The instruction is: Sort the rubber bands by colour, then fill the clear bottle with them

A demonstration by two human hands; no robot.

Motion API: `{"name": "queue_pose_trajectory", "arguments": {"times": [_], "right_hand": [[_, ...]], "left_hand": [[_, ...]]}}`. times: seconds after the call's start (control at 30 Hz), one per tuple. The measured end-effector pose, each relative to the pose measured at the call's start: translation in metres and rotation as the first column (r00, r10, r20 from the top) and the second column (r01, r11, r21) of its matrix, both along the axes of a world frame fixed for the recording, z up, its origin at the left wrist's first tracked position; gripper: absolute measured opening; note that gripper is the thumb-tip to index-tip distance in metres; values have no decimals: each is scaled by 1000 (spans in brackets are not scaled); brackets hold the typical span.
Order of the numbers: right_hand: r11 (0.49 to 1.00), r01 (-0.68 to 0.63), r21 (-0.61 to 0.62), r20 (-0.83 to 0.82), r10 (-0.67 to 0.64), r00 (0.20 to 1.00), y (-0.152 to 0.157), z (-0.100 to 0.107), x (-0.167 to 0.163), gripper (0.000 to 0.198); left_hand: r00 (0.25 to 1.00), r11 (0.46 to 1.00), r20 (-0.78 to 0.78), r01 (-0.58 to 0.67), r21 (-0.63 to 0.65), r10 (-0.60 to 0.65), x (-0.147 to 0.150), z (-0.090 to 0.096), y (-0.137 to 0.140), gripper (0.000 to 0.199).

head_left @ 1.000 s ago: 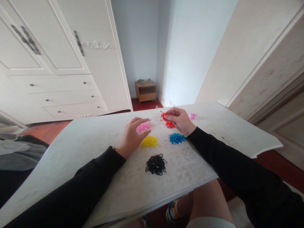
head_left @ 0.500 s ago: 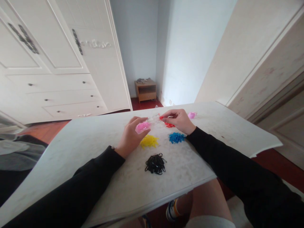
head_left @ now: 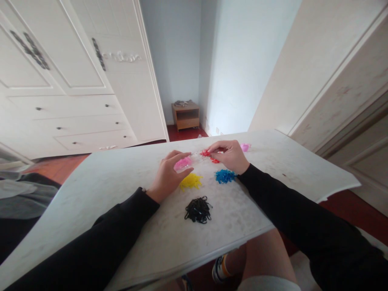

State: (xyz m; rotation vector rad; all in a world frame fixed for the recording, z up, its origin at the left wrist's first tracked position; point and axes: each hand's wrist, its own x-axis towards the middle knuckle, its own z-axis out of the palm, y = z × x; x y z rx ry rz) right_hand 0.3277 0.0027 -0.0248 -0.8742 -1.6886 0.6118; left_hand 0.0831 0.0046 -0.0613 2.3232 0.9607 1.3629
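Observation:
My left hand (head_left: 170,173) curves round the left end of a small clear plastic box (head_left: 195,155), thumb at the near side and fingers at the far side. Something pink (head_left: 182,163) shows in that end of the box. At the box's right end, my right hand (head_left: 230,155) pinches small red rubber bands (head_left: 205,153). More red bands (head_left: 215,160) lie partly hidden under this hand. A yellow pile of bands (head_left: 190,180) is beside my left thumb, and a blue pile (head_left: 225,176) sits below my right hand. Closer to me lies a black pile (head_left: 198,210).
A pink bundle (head_left: 245,147) rests on the white table (head_left: 145,250) beyond my right hand. Behind the table stand a white wardrobe (head_left: 81,81) and a small wooden nightstand (head_left: 186,116). Grey and dark cloth (head_left: 22,198) lies at the left. My legs are under the table's near edge.
My right hand has moved down slightly, and more red bands show at the box's right end. My left thumb has shifted a little outward. The piles stay where they were.

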Motion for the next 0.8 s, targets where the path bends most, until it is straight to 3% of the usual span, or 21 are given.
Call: {"name": "queue_pose_trajectory", "arguments": {"times": [0.23,0.37,0.57,0.8], "right_hand": [[999,-27,22,109,25,994,-1,5,2,8],[995,-31,94,84,23,996,0,4,1,7],[1000,-6,-7,-12,6,1000,-1,2,-1,14],[995,31,90,66,-37,997,-1,4,2,11]], "left_hand": [[1000,1000,28,4,1,-4,1,-1,1,38],[1000,1000,30,0,-2,0,1,-2,2,38],[999,1000,30,21,6,-21,0,-3,2,39],[999,1000,34,29,3,-29,0,-1,0,39]]}}
